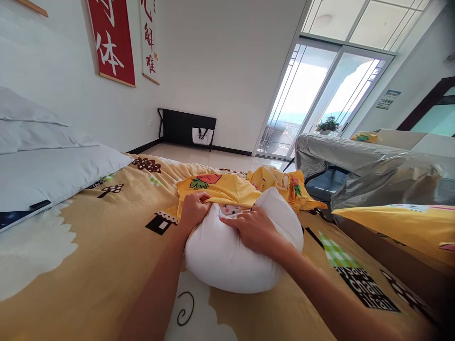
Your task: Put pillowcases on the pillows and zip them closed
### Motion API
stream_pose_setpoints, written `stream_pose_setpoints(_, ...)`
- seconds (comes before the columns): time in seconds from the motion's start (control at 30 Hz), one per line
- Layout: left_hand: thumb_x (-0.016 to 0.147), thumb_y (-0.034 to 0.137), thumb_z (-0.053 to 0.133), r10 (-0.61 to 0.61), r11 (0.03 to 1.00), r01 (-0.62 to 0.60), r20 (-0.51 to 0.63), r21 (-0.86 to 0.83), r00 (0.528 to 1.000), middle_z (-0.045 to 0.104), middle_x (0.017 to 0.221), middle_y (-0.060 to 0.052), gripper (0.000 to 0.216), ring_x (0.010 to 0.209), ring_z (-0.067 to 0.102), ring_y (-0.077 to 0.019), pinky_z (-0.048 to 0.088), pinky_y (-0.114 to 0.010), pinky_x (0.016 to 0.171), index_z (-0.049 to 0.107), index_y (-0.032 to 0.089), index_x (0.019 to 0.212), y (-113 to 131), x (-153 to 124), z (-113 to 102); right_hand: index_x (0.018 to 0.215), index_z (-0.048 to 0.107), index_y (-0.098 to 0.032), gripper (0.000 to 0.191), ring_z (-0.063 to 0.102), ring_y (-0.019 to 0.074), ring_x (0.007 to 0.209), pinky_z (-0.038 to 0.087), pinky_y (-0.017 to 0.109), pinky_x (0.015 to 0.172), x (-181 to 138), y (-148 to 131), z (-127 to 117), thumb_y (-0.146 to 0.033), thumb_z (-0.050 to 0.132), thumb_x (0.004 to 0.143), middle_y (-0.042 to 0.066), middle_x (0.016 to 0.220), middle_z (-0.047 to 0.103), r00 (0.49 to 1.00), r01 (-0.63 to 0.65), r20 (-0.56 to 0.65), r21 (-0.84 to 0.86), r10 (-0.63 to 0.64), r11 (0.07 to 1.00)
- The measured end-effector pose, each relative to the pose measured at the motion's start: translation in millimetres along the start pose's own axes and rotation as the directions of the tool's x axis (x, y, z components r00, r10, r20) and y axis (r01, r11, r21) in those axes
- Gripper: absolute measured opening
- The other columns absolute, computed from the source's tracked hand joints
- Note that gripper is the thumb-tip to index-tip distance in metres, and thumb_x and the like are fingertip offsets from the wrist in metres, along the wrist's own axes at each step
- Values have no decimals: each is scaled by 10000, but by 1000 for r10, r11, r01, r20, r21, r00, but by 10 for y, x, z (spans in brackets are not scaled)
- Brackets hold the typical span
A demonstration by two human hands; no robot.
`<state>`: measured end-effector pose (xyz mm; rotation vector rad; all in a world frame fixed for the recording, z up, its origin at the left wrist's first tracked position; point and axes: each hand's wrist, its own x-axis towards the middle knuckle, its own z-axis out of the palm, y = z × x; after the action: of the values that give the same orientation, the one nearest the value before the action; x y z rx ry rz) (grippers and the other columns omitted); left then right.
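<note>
A plump white pillow [231, 255] lies on the tan patterned bedspread [88, 246] in front of me. A yellow pillowcase [220, 187] with a carrot print lies bunched at its far end. My left hand [194, 210] is closed on the edge of the yellow pillowcase at the pillow's upper left. Across the top of the pillow, my right hand [250, 228] presses down with fingers curled near the case's opening.
White pillows [42, 156] are stacked at the left by the wall. A grey plastic-covered piece of furniture [373, 166] stands at the right, with another yellow cloth [401, 222] in front of it. Glass sliding doors [313, 99] are at the back.
</note>
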<state>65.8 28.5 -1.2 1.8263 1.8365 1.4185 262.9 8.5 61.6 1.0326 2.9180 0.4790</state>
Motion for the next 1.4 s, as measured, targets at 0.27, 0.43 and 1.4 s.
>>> stream_pose_setpoints(0.27,715,208,628,179,980,-178,-1,83,984,667,753,-30,59,783,577,-195,430,-329,820,678,204,746,343,-107,-77,1242,624,-356,491,646,196,891,355,287,738,89,196,7,-142,457,834,48,954,730,991,-121,-48,16,122,992)
stream_pose_setpoints(0.43,813,251,596,349,915,-351,49,199,936,685,774,-47,123,830,579,-221,427,-377,864,703,190,825,523,-191,-123,1145,676,-339,435,659,210,806,346,293,678,62,423,48,-165,445,820,49,847,732,969,-245,-25,17,245,969)
stream_pose_setpoints(1.4,662,199,657,-1,999,18,327,-50,945,709,914,-57,212,844,638,-218,445,-269,688,641,153,868,257,-129,-49,1371,505,-357,549,655,246,826,349,303,654,14,668,97,-213,346,865,53,899,729,888,-460,-12,37,460,887)
